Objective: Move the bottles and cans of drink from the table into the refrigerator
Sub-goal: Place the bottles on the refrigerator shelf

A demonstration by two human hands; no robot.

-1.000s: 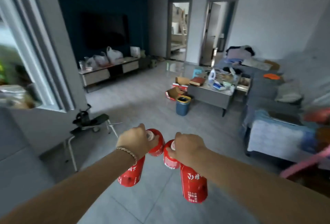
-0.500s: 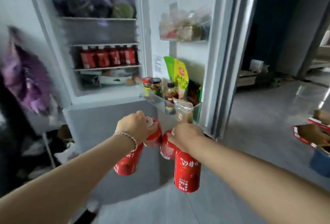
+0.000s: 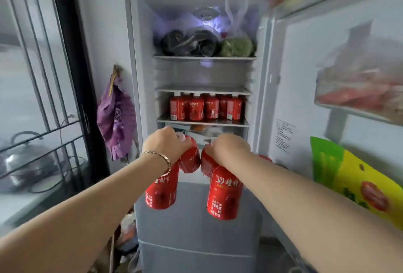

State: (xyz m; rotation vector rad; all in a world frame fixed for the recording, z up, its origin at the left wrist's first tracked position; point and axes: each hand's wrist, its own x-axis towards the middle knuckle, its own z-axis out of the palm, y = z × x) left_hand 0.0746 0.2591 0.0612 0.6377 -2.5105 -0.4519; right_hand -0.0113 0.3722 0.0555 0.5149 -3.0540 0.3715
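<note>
Left grip [image 3: 165, 146] has its fingers curled over the cap ends of the left bottles [image 3: 161, 187], 2 red drink bottles. One hangs down below the wrist, the other tilts in toward centre. Right grip [image 3: 226, 148] is the same, clamped knuckles-up on the tops of the right bottles [image 3: 224, 194], also 2 red. The front one hangs label-out, the 2nd sits behind it and leans left. The inner bottles of the 2 pairs are just beside each other; can't tell if they touch. Bracelet [image 3: 162, 160] on left wrist.

All 4 bottles are in the air, in front of the open fridge [image 3: 132, 54], at about the level of its bottom compartment edge and not inside yet. The grey lower door [image 3: 196, 235] is closed beneath them.

Inside the fridge, a row of stored bottles [image 3: 206, 108] of the same red type stands upright on the lower shelf. The mid shelf [image 3: 202, 90] is above them. Bagged veg [image 3: 205, 41] is on the top shelf, under the lamp.

The fridge door [image 3: 305, 72] is swung open on the right, w/ a green-yellow packet [image 3: 349, 183] low down and a blurry bag of food [image 3: 362, 89] in a door bin. A purple bag [image 3: 115, 118] hangs on the wall left of the fridge. A metal pot [image 3: 24, 157] is behind the glass at far left.
</note>
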